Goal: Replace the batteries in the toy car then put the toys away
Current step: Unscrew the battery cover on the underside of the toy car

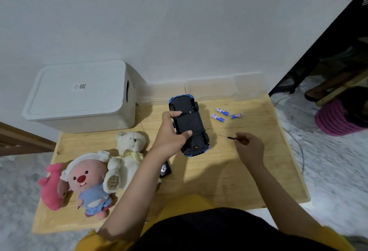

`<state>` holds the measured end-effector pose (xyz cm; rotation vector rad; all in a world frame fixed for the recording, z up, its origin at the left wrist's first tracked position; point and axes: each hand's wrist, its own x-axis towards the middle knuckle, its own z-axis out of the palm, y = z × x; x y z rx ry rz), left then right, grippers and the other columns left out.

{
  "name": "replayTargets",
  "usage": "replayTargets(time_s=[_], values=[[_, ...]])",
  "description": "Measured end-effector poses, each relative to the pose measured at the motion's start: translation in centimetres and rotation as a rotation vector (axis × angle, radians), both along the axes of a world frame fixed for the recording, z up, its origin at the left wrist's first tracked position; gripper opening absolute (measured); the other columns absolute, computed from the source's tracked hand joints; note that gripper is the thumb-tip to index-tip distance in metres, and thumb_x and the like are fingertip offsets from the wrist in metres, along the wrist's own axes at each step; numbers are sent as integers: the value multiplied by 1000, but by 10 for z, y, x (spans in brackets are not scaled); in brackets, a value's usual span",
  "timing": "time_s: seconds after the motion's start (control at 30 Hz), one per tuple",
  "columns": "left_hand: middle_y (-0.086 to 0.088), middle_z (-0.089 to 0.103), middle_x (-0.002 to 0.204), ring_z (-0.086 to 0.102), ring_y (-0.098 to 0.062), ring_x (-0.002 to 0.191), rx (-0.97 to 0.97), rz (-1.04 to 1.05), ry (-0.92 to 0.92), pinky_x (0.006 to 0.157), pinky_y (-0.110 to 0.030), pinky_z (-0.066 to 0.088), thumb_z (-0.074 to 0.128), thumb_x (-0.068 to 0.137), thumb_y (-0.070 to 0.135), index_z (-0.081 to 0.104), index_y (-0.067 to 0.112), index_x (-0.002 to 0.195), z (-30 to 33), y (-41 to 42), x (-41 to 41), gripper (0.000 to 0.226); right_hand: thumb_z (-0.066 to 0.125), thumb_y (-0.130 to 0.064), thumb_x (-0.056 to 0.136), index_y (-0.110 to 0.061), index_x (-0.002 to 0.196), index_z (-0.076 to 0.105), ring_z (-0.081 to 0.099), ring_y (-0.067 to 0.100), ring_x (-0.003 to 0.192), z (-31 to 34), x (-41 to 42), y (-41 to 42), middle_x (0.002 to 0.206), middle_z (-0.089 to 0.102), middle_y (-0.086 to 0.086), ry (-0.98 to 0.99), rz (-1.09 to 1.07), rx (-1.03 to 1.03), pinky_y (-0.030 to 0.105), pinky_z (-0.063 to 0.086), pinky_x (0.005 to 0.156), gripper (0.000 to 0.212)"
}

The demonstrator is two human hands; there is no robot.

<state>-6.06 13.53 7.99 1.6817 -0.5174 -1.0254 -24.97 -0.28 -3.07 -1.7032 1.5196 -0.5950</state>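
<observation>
A blue toy car (191, 119) lies upside down on the low wooden table (239, 171), its black underside up. My left hand (171, 137) grips the car's left side, thumb on the underside. To the right, my right hand (249, 147) pinches a small dark screwdriver (232, 137) whose tip points left, just above the tabletop. Three blue and white batteries (223, 112) (218, 118) (237, 115) lie loose on the table beyond it.
A closed white storage box (79, 97) stands at the table's back left. A white teddy bear (129, 151), a pink-faced plush (89, 183) and a pink plush (52, 187) lie at the front left. A small black object (165, 169) lies under my left forearm.
</observation>
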Motion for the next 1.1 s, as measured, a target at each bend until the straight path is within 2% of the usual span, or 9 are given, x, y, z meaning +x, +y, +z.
replayTargets(time_s=[0.07, 0.17, 0.33, 0.47, 0.57, 0.7, 0.9, 1.03, 1.1], values=[[6, 51, 100, 59, -7, 87, 4, -1, 1, 61, -20, 56, 61, 87, -3, 33, 25, 114, -1, -1, 0, 48, 67, 0, 77, -4, 99, 72, 65, 23, 89, -7, 0, -1, 97, 72, 11, 87, 67, -42, 27, 46, 86, 23], [5, 52, 99, 60, -8, 86, 14, 1, 1, 66, -25, 57, 61, 87, -3, 33, 25, 114, -4, -1, 1, 48, 67, -2, 78, -4, 99, 72, 65, 27, 92, -14, 0, -3, 97, 71, 12, 185, 144, -65, 26, 44, 82, 22], [4, 53, 101, 61, -8, 86, 17, -11, -9, 63, -22, 56, 62, 87, -2, 33, 25, 114, -5, 0, 5, 48, 70, -3, 76, -2, 98, 71, 64, 28, 89, -17, 2, -3, 95, 70, 13, 204, 161, -90, 28, 44, 77, 22], [3, 52, 104, 60, -8, 88, -15, -31, 9, 62, -22, 57, 60, 87, -4, 33, 24, 113, -7, -2, 6, 47, 73, -11, 78, -8, 104, 70, 59, 12, 79, 5, 14, -1, 100, 67, 5, 69, 91, -48, 15, 40, 70, 26], [0, 51, 108, 58, -8, 91, -34, -56, -6, 62, -22, 57, 58, 88, -5, 32, 24, 112, -7, -5, 6, 46, 71, -11, 80, -16, 99, 71, 62, 3, 72, 38, 33, 6, 88, 69, -1, -172, 97, -46, 13, 49, 70, 20], [-3, 51, 113, 61, -15, 94, -45, -76, -30, 65, -27, 59, 58, 88, -5, 32, 26, 111, -8, -6, 4, 46, 71, -7, 81, -21, 99, 71, 58, 4, 67, 77, 58, 19, 73, 63, -4, -373, 256, -76, 11, 47, 64, 23], [-6, 51, 113, 60, -7, 90, -85, -102, -80, 71, -32, 60, 59, 87, -6, 32, 22, 112, -7, -1, 5, 46, 72, -17, 81, -27, 110, 68, 55, -3, 69, 85, 75, 20, 85, 57, -13, -228, 477, -174, 7, 42, 64, 30], [-7, 53, 111, 61, -11, 91, -100, -107, -90, 73, -37, 60, 59, 88, -5, 32, 23, 113, -5, 4, 8, 46, 74, -19, 80, -28, 96, 70, 54, 0, 68, 85, 77, 22, 89, 57, -4, -198, 515, -184, 7, 41, 59, 19], [-5, 54, 110, 61, -11, 92, -114, -114, -83, 72, -34, 60, 59, 88, -5, 32, 23, 115, -4, 6, 9, 48, 74, -19, 79, -28, 89, 69, 55, 1, 68, 88, 78, 23, 91, 58, -1, -192, 518, -173, 8, 40, 57, 15]])
